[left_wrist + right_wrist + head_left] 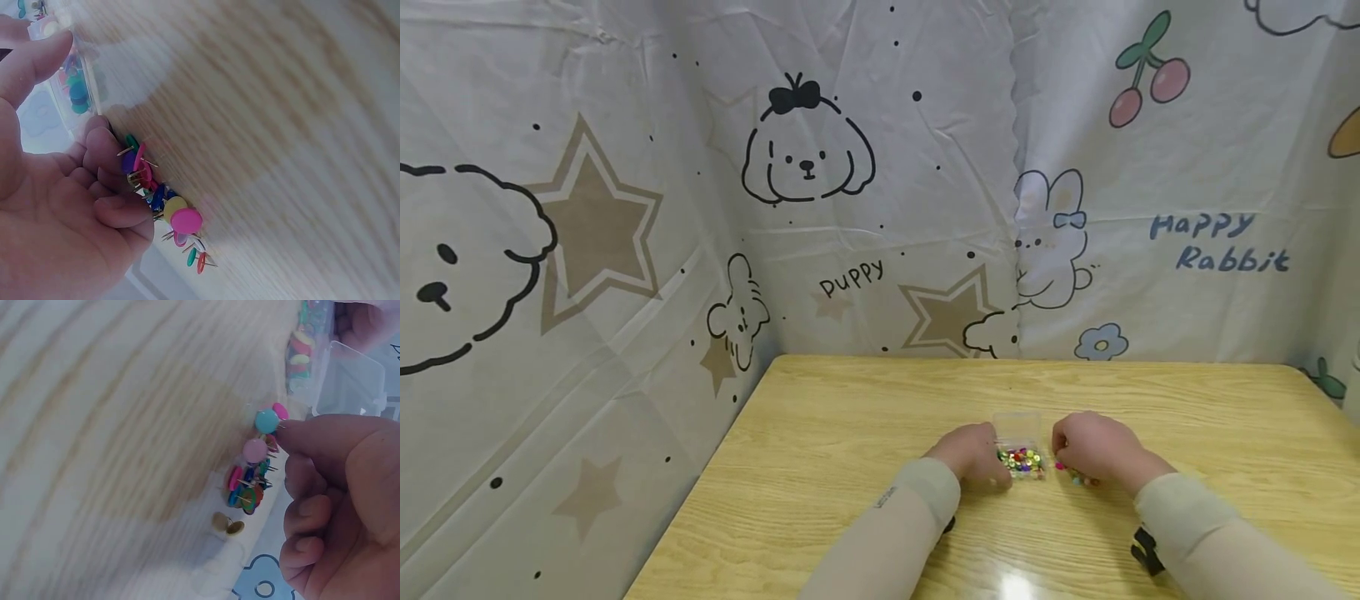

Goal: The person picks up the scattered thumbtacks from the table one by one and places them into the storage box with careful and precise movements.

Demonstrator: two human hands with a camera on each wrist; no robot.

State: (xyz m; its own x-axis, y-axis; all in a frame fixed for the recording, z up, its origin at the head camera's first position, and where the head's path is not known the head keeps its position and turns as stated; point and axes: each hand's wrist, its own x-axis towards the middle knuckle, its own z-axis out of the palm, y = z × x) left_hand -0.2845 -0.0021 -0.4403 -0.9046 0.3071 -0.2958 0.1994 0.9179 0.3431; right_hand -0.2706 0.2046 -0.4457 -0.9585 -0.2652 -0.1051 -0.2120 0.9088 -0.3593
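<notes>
Thumbtacks [1021, 460], mixed colours, lie in a clear plastic box [1028, 477] on the wood-grain table [865, 417]; its lid [1017, 427] is open at the box's 12 o'clock. On my head feed, the left hand [973, 454] sits at the box's 9 o'clock, the right hand [1097, 446] at 3 o'clock.

Right pile [234, 478]: loose tacks on the tabletop beside the right hand, 7 o'clock from the box on my right-wrist feed. Right fingers curled; thumb tip at a turquoise tack [267, 421] near the pile's 12 o'clock end. I cannot tell whether it is pinched.

Left pile [177, 207]: more loose tacks just beside the curled left fingers, 5 o'clock from the box on my left-wrist feed. I cannot tell whether that hand grasps the box.

Printed curtain [887, 221] hangs beyond the table's 12 o'clock edge.
</notes>
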